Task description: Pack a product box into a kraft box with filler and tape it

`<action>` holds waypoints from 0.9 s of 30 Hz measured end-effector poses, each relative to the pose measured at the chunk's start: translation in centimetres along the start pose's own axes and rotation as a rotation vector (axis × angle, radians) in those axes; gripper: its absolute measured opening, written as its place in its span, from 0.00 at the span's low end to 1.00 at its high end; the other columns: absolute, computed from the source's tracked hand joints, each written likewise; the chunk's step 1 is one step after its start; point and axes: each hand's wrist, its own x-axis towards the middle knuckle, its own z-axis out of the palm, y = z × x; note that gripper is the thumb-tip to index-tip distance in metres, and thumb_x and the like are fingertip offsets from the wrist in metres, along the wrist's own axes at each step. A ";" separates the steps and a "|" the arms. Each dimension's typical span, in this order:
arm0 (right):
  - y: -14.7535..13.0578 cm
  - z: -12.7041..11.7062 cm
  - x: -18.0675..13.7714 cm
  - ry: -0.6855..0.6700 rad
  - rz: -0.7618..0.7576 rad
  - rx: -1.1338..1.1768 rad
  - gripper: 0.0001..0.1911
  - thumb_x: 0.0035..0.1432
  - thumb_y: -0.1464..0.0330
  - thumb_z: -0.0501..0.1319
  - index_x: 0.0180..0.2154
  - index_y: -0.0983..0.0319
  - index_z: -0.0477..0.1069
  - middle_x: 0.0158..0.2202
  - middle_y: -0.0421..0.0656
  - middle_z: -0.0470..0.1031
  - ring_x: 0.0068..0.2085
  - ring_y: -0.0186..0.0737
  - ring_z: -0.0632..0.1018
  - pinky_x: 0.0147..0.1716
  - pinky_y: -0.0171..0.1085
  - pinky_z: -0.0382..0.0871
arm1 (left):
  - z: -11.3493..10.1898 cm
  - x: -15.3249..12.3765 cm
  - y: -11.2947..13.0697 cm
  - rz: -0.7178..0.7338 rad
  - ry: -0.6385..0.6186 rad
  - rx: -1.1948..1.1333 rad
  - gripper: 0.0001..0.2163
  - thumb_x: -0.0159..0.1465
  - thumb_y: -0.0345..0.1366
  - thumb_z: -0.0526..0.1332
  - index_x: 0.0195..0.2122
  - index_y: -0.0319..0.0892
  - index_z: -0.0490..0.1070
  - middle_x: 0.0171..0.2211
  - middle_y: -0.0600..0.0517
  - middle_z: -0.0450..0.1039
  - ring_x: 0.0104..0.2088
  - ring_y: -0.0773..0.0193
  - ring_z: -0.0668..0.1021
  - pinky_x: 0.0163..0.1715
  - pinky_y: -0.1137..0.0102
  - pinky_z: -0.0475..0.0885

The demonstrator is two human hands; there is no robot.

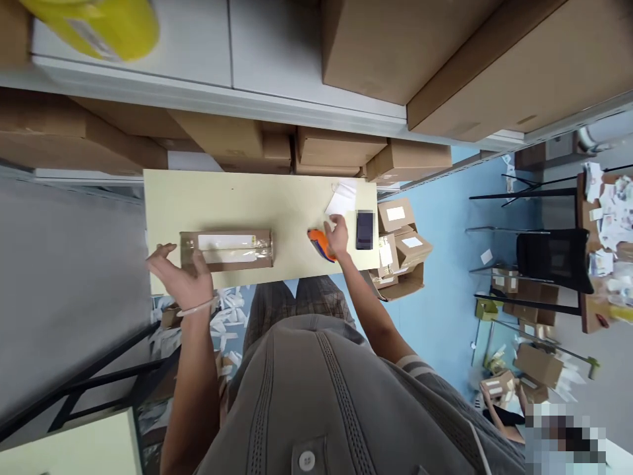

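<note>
A cardboard box wrapped in clear plastic (226,251) lies lengthwise on the pale yellow table (237,201), with a white label on top. My left hand (182,277) is at its left end, fingers spread, the thumb against the near corner. My right hand (337,236) hovers with fingers apart over an orange and blue tape dispenser (321,245), which lies on the table under the palm. Just right of those fingers lies a dark phone (364,229), and a white sheet of paper (342,199) sits beyond them.
Large cardboard boxes (232,142) are stacked on shelving along the table's far side. Smaller labelled boxes (400,244) pile up at its right end. Further right stand a black chair (551,260) and a paper-strewn desk (610,224). A co-worker's arm (502,415) shows at lower right.
</note>
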 end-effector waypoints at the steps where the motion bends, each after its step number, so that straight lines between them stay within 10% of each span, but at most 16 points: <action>1: 1.1 -1.2 2.1 0.031 0.003 -0.083 0.11 0.62 0.64 0.55 0.46 0.59 0.63 0.49 0.49 0.70 0.51 0.45 0.71 0.51 0.43 0.66 | 0.4 -0.7 1.9 0.027 0.015 -0.005 0.14 0.64 0.37 0.58 0.49 0.40 0.62 0.52 0.41 0.62 0.59 0.50 0.65 0.61 0.52 0.59; 7: 5.7 -3.4 12.3 0.024 -0.046 -0.377 0.20 0.59 0.72 0.56 0.53 0.63 0.62 0.54 0.55 0.64 0.55 0.52 0.67 0.54 0.50 0.61 | 7.2 -5.8 10.2 0.095 -0.153 -0.154 0.13 0.65 0.39 0.56 0.50 0.42 0.65 0.52 0.40 0.66 0.60 0.49 0.66 0.61 0.49 0.59; 13: 7.4 -3.8 15.1 0.004 -0.154 -0.292 0.14 0.64 0.70 0.51 0.47 0.61 0.71 0.50 0.52 0.67 0.52 0.49 0.71 0.55 0.50 0.62 | 13.3 -11.1 14.6 -0.037 -0.539 -0.365 0.16 0.65 0.45 0.58 0.52 0.49 0.68 0.55 0.44 0.68 0.58 0.52 0.69 0.59 0.51 0.63; 18: 7.3 -6.6 12.7 0.149 -0.344 -0.044 0.14 0.66 0.66 0.51 0.42 0.57 0.75 0.46 0.47 0.69 0.50 0.45 0.72 0.52 0.44 0.67 | 16.2 -11.5 14.9 -0.119 -0.654 -0.446 0.18 0.63 0.52 0.58 0.50 0.50 0.70 0.49 0.44 0.72 0.54 0.52 0.74 0.53 0.56 0.70; 24: 5.7 -7.9 5.6 0.070 -0.430 0.091 0.11 0.64 0.68 0.54 0.40 0.55 0.76 0.46 0.46 0.67 0.52 0.43 0.72 0.51 0.43 0.69 | 21.4 -7.7 15.3 -0.914 -0.770 -0.959 0.33 0.58 0.68 0.48 0.42 0.42 0.71 0.45 0.39 0.76 0.52 0.49 0.76 0.50 0.55 0.72; 27: 5.3 -7.7 2.7 0.018 -0.417 0.127 0.12 0.63 0.71 0.55 0.39 0.55 0.76 0.45 0.46 0.67 0.51 0.44 0.72 0.50 0.44 0.69 | 23.1 -6.6 15.9 -1.013 -0.751 -1.024 0.30 0.54 0.67 0.56 0.38 0.41 0.72 0.41 0.42 0.77 0.49 0.49 0.77 0.46 0.58 0.73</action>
